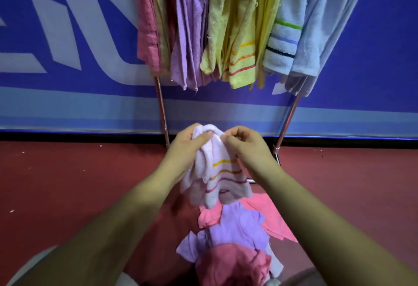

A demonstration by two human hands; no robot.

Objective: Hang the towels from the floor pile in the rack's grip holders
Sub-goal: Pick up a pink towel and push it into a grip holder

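Note:
A pale pink towel with yellow and red stripes hangs bunched between both hands, above the floor pile. My left hand grips its top edge from the left, and my right hand pinches the same edge from the right. Below lies the floor pile of pink, purple and dark pink towels. Above, the rack carries hung towels: pink, purple, yellow and light blue ones side by side. The grip holders are hidden above the frame.
The rack's metal legs slant down to the red floor on both sides of my hands. A blue banner wall stands right behind the rack.

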